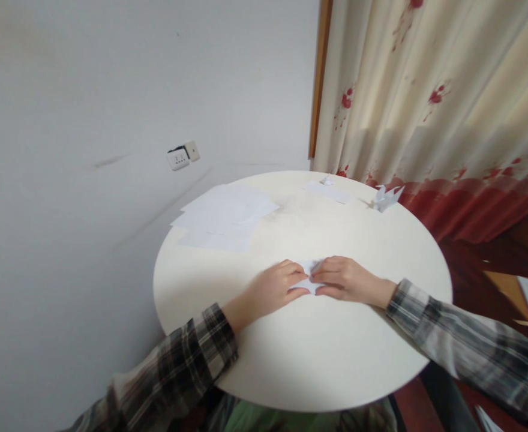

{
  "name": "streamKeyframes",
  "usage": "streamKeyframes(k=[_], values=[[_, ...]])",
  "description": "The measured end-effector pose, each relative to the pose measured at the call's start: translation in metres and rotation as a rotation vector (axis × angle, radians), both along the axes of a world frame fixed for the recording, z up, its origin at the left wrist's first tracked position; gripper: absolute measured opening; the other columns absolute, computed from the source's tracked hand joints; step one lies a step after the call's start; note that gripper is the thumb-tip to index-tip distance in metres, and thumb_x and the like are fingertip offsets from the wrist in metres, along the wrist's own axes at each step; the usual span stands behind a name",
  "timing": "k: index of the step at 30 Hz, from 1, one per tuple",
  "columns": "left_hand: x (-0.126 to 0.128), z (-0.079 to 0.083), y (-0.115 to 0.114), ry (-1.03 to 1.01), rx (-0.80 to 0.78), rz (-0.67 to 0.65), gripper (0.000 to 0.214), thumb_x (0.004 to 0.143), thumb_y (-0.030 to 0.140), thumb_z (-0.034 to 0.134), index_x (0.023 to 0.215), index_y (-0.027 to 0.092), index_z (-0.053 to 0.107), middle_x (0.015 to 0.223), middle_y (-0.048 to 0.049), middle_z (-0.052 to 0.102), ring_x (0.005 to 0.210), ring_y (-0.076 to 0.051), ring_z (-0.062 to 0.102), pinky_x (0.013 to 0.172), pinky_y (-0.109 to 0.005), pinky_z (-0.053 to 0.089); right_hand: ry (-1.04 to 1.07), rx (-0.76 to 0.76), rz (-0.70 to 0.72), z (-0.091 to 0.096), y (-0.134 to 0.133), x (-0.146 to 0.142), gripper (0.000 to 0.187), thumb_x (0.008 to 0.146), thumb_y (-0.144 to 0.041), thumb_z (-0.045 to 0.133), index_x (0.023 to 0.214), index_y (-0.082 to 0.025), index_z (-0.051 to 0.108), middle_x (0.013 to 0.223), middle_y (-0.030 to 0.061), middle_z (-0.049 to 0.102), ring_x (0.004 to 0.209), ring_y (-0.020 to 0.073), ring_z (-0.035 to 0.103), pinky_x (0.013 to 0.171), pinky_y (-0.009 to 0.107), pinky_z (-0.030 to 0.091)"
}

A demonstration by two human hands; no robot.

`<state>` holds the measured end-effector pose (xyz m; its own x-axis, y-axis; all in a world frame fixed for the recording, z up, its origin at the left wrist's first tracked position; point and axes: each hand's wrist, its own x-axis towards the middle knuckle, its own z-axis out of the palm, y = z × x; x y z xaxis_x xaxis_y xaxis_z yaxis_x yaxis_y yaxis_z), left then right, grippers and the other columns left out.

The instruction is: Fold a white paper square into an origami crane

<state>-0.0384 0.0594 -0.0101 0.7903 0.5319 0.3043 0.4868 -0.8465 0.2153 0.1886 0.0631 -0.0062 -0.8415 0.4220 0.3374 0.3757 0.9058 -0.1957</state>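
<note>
A small piece of folded white paper (308, 268) lies on the round white table (309, 354), between my two hands. My left hand (285, 283) grips its left side, thumb below and fingers above. From the right, my right hand (341, 278) pinches the other side in the same way, and the fingertips of both hands nearly meet at the middle. Much of the paper is hidden under the fingers, so its exact folded shape cannot be made out.
Loose white sheets (223, 210) overlap at the table's far left. A folded paper crane (386, 198) stands at the far right edge. Near the back lie a flat paper piece (329, 192) and a small folded paper (327, 180). A wall and a curtain (381, 90) stand behind.
</note>
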Motion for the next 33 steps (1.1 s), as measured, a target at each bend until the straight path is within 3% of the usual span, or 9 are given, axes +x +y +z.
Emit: streamKeyframes(k=[8,11,16,20,26,29,33], values=[[0.003,-0.004,-0.003,0.000,0.030,0.018,0.027,0.088,0.033,0.048,0.105,0.016,0.059,0.107,-0.0058,0.063,0.102,-0.017,0.055,0.092,-0.031,0.044,-0.118,0.257,-0.011,-0.014,-0.002,-0.001,0.029,0.093,-0.026,0.033,0.097,-0.016,0.061,0.077,0.0072,0.061,0.076,0.0168,0.053,0.070,0.032,0.039],[0.002,-0.011,-0.005,-0.006,0.090,0.050,0.027,0.092,0.028,0.040,0.103,0.014,0.059,0.104,-0.0053,0.065,0.100,-0.016,0.058,0.092,-0.030,0.046,-0.095,0.295,-0.016,-0.015,-0.003,-0.001,0.028,0.093,-0.024,0.033,0.095,-0.016,0.060,0.075,0.0066,0.059,0.075,0.0161,0.052,0.070,0.031,0.039],[0.001,-0.025,-0.005,0.005,0.180,-0.017,0.035,0.095,0.017,0.026,0.102,0.011,0.060,0.109,-0.0078,0.064,0.107,-0.013,0.056,0.095,-0.026,0.045,-0.051,0.322,0.013,-0.015,-0.004,-0.002,0.024,0.092,-0.023,0.037,0.093,-0.015,0.061,0.078,0.0071,0.059,0.074,0.0156,0.052,0.068,0.031,0.039],[0.002,-0.023,-0.008,-0.063,0.114,0.047,0.026,0.093,0.021,0.037,0.101,0.012,0.060,0.107,-0.0069,0.065,0.104,-0.015,0.058,0.094,-0.029,0.046,0.058,0.123,-0.038,-0.012,-0.003,-0.005,0.023,0.091,-0.024,0.040,0.087,-0.016,0.061,0.080,0.0074,0.059,0.078,0.0154,0.052,0.072,0.030,0.041],[0.010,-0.009,-0.011,-0.156,-0.078,0.261,0.013,0.088,0.022,0.048,0.089,0.017,0.060,0.092,-0.0029,0.065,0.089,-0.016,0.060,0.082,-0.030,0.048,0.246,-0.332,-0.289,-0.010,0.001,-0.016,0.018,0.087,-0.025,0.047,0.077,-0.016,0.058,0.071,0.0018,0.057,0.066,0.0119,0.050,0.062,0.023,0.039],[0.013,-0.006,-0.008,-0.226,-0.166,0.316,0.013,0.087,0.024,0.050,0.077,0.017,0.057,0.084,-0.0015,0.063,0.084,-0.016,0.058,0.078,-0.030,0.046,0.269,-0.444,-0.385,-0.010,0.002,-0.018,0.015,0.084,-0.027,0.051,0.076,-0.016,0.058,0.065,-0.0013,0.055,0.059,0.0102,0.046,0.056,0.022,0.036],[0.014,-0.008,-0.004,-0.326,-0.248,0.299,0.017,0.084,0.020,0.053,0.068,0.017,0.052,0.082,-0.0015,0.060,0.081,-0.015,0.056,0.077,-0.029,0.044,0.281,-0.499,-0.359,-0.009,0.002,-0.016,0.018,0.084,-0.028,0.052,0.072,-0.016,0.059,0.065,-0.0006,0.055,0.060,0.0103,0.047,0.057,0.022,0.036]])
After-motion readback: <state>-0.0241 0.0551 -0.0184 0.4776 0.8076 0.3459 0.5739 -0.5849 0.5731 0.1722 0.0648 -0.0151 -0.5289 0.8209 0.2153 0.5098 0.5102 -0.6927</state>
